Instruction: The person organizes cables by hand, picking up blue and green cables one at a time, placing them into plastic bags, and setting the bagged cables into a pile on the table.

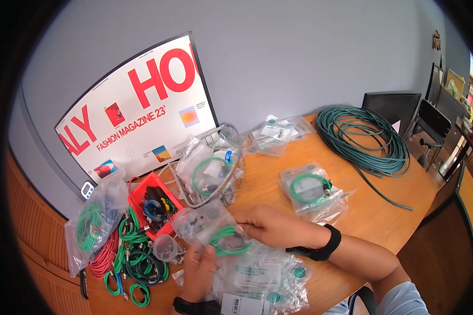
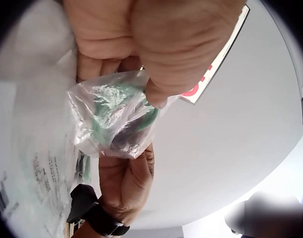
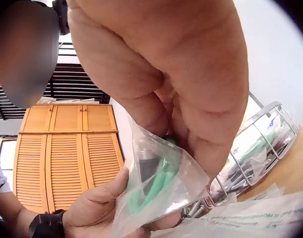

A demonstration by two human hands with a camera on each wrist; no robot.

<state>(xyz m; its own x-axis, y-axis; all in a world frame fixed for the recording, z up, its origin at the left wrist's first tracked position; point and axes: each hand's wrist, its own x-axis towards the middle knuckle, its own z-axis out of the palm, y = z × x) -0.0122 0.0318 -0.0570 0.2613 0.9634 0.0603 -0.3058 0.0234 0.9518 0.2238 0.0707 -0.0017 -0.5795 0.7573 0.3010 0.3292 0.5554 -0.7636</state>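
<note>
A clear plastic bag (image 1: 205,226) with a coiled green cable (image 1: 228,242) inside is held between both hands above a pile of plastic bags. My left hand (image 1: 198,270) grips the bag's left side, thumb on top. The right hand (image 1: 270,227) pinches its right edge with curled fingers. In the left wrist view the bag (image 2: 116,114) hangs under the left hand (image 2: 156,39), the right hand (image 2: 124,183) beyond it. The right wrist view shows green cable (image 3: 159,186) through the plastic, below the right hand (image 3: 176,74); the left hand (image 3: 97,208) supports it.
Flat printed bags (image 1: 263,278) lie below the hands. Left are a red bin (image 1: 153,205) of tools, loose green cables (image 1: 136,252) and a clear cup (image 1: 165,248). Behind stands a wire basket (image 1: 234,173). A bagged cable (image 1: 310,189) and large dark green coil (image 1: 352,142) lie right.
</note>
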